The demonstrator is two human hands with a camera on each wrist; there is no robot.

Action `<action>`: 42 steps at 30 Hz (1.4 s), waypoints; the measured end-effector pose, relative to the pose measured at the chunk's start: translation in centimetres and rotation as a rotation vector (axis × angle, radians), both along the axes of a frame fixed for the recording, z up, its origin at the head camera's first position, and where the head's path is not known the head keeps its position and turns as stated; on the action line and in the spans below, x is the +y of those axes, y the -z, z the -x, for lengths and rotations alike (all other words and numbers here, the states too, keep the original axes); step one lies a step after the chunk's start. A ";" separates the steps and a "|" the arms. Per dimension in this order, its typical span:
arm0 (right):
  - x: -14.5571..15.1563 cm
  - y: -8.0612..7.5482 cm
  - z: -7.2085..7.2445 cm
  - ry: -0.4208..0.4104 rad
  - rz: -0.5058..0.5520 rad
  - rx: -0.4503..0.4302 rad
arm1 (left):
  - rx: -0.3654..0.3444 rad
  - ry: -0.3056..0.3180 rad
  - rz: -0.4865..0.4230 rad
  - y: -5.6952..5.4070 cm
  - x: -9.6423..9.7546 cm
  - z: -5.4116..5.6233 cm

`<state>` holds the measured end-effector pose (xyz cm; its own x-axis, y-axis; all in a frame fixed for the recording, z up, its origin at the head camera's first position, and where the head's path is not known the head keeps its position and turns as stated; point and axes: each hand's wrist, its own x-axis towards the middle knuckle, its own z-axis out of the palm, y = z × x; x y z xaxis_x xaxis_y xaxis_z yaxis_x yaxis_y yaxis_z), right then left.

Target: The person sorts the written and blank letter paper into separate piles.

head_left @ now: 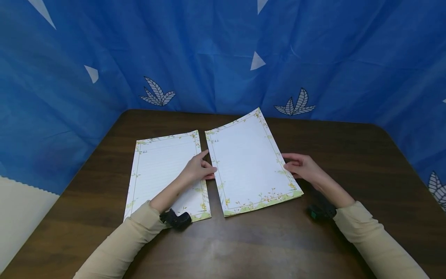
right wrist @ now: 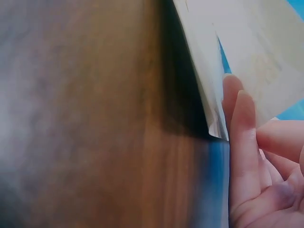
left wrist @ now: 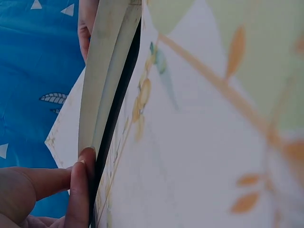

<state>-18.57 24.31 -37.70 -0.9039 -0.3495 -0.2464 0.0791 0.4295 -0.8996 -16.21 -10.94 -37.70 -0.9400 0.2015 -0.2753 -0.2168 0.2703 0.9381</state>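
Note:
Both hands hold a few sheets of white stationery paper (head_left: 249,162) with a leafy green and yellow printed border, tilted slightly clockwise of straight. My left hand (head_left: 198,167) pinches the left edge, thumb on top and fingers beneath. At the right edge, my right hand (head_left: 302,166) pinches the sheets in the same way. Under my left forearm lies a second set of bordered, lined paper (head_left: 158,164) on the table. The left wrist view shows my left fingertips (left wrist: 80,185) at the held paper's edge. In the right wrist view, layered sheets (right wrist: 266,52) spread apart beside my right fingers (right wrist: 244,137).
The dark brown wooden table (head_left: 251,248) has rounded far corners. A blue curtain (head_left: 209,46) with white triangles and leaf prints hangs behind it. Black straps with small devices (head_left: 177,220) sit on both wrists.

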 end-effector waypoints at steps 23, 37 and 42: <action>-1.9 0.3 0.5 -0.109 -0.513 0.407 | 0.062 0.148 0.308 -0.7 0.3 0.9; -2.7 -1.6 -0.4 -0.199 -0.741 0.365 | 0.079 0.187 0.294 -1.5 -0.5 0.3; -3.0 -3.3 -0.9 -0.179 -0.728 0.380 | 0.156 0.144 0.134 -3.2 -4.3 -1.7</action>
<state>-17.68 21.28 -34.45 -0.9172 -0.3668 -0.1554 -0.2977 0.8904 -0.3443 -14.47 -15.25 -34.53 -0.9376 0.3075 -0.1623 -0.0226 0.4120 0.9109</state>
